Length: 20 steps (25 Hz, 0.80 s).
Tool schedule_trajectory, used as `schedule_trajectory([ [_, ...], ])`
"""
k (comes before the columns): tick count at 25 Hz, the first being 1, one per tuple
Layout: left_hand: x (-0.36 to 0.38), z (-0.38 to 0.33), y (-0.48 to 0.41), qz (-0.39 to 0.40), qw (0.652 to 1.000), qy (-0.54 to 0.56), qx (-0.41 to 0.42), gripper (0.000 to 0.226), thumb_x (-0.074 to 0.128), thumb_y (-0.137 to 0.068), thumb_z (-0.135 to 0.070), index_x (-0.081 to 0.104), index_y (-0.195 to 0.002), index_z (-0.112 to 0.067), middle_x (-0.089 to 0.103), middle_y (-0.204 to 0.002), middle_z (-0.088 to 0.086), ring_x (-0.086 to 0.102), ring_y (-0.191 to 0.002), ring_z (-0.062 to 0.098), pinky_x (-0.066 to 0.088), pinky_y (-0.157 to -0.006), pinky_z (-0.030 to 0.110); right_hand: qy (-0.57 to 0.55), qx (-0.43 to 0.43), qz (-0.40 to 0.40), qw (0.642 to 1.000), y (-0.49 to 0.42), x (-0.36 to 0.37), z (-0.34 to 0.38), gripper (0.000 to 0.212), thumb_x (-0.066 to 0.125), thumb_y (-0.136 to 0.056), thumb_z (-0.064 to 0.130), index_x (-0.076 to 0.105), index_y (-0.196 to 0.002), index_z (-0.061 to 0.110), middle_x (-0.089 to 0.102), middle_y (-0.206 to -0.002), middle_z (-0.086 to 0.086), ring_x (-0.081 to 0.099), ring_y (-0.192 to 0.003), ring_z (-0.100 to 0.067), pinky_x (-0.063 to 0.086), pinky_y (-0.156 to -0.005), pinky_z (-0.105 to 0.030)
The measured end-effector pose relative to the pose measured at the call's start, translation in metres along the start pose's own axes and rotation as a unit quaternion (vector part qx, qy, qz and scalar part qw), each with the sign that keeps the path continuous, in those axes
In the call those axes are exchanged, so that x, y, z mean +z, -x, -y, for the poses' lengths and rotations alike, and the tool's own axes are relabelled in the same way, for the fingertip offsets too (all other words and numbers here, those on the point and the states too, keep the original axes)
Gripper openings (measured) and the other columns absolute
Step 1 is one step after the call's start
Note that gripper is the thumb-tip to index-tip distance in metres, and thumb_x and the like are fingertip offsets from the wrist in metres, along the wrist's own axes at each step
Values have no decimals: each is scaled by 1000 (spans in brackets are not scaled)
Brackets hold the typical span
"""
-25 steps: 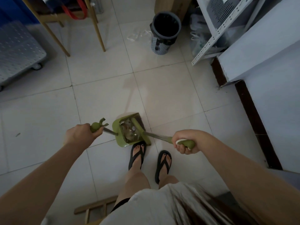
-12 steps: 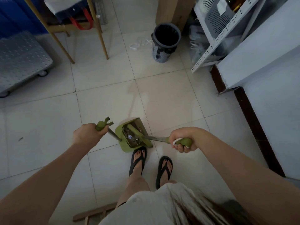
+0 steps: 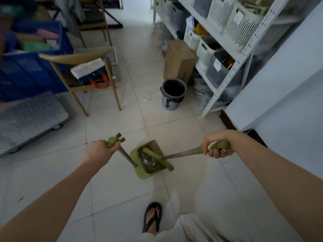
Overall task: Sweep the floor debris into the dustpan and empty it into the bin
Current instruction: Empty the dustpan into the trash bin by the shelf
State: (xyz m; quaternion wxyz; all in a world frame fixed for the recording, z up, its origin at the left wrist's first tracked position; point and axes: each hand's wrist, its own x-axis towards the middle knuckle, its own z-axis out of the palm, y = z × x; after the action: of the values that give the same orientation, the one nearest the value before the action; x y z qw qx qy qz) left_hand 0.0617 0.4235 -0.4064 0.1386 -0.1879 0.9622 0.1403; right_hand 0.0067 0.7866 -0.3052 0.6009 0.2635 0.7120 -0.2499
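Note:
My left hand [image 3: 98, 151] grips the green knob at the top of the dustpan's metal pole. The green dustpan [image 3: 146, 169] hangs below it over the tiled floor, with grey and brown debris [image 3: 149, 162] inside. My right hand [image 3: 216, 147] grips the green handle of the broom, whose green head [image 3: 158, 158] lies across the pan's mouth. A grey bin [image 3: 173, 94] with a black liner stands open on the floor ahead, beyond the dustpan.
A wooden chair [image 3: 83, 67] with a bag on its seat stands ahead left, next to a blue crate [image 3: 35, 67] and a grey wheeled platform [image 3: 29, 116]. A cardboard box [image 3: 179, 61] and white shelving [image 3: 227, 41] with baskets flank the bin. A white wall [image 3: 288, 84] runs along the right.
The view has tilted up and forward, bringing the bin, chair and shelves into fuller view. Both hands keep their grips, with the dustpan and broom carried ahead of my feet.

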Motion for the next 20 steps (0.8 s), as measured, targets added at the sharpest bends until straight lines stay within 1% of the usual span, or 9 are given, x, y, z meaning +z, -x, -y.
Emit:
schedule_trajectory([
  [2, -20, -17, -12, -22, 999, 22, 14, 64, 47, -82, -73, 56, -65, -12, 59, -65, 5, 60, -63, 25, 42, -55, 29, -20, -16, -10, 1000, 15, -21, 3, 16, 47, -86, 10, 41, -71, 12, 43, -41, 2, 40, -26, -6, 25, -24, -12],
  [5, -57, -50, -34, -70, 997, 11, 43, 72, 44, -75, -82, 59, -67, -13, 62, -65, 4, 60, -62, 22, 49, -57, 31, -59, -47, -30, 997, 37, -57, 12, 15, 46, -88, 10, 40, -74, 11, 42, -40, 1, 39, -26, -6, 25, -24, -10],
  [7, -81, -74, -54, -94, 993, 5, 65, 73, 42, -74, -84, 61, -68, -14, 63, -64, 3, 60, -60, 21, 53, -60, 32, -72, -64, -39, 995, 48, -84, 20, 12, 46, -88, 11, 42, -77, 11, 41, -41, 1, 39, -26, -6, 25, -24, -10],
  [10, -107, -110, -88, -132, 987, 27, 92, 70, 41, -71, -86, 65, -77, -21, 66, -70, 2, 64, -63, 23, 57, -65, 36, -75, -79, -50, 993, 60, -126, 35, 8, 47, -88, 13, 45, -80, 10, 42, -42, 0, 40, -26, -7, 27, -24, -10],
  [12, -122, -141, -112, -141, 985, 34, 96, 64, 44, -74, -82, 63, -76, -22, 64, -67, 1, 62, -61, 22, 54, -60, 34, -79, -89, -56, 991, 64, -161, 46, 12, 46, -88, 12, 45, -77, 9, 43, -41, 0, 41, -25, -7, 27, -25, -10],
  [14, -133, -175, -138, -152, 984, 24, 91, 62, 48, -78, -77, 62, -71, -16, 62, -63, 3, 58, -58, 21, 48, -54, 31, -90, -106, -60, 988, 65, -201, 58, 13, 48, -87, 11, 47, -75, 7, 45, -42, -1, 42, -25, -7, 29, -25, -10],
  [17, -154, -219, -181, -174, 981, 18, 80, 66, 51, -78, -75, 61, -68, -11, 62, -60, 7, 60, -58, 24, 52, -54, 33, -96, -124, -59, 986, 70, -263, 76, 15, 49, -88, 12, 49, -74, 6, 46, -43, -1, 42, -26, -6, 30, -26, -9],
  [20, -178, -269, -223, -186, 980, -12, 73, 64, 48, -78, -76, 57, -70, -13, 61, -63, 8, 59, -59, 25, 48, -53, 31, -97, -129, -54, 985, 79, -335, 95, 11, 49, -87, 13, 50, -80, 6, 45, -43, -1, 42, -26, -7, 30, -26, -10],
])
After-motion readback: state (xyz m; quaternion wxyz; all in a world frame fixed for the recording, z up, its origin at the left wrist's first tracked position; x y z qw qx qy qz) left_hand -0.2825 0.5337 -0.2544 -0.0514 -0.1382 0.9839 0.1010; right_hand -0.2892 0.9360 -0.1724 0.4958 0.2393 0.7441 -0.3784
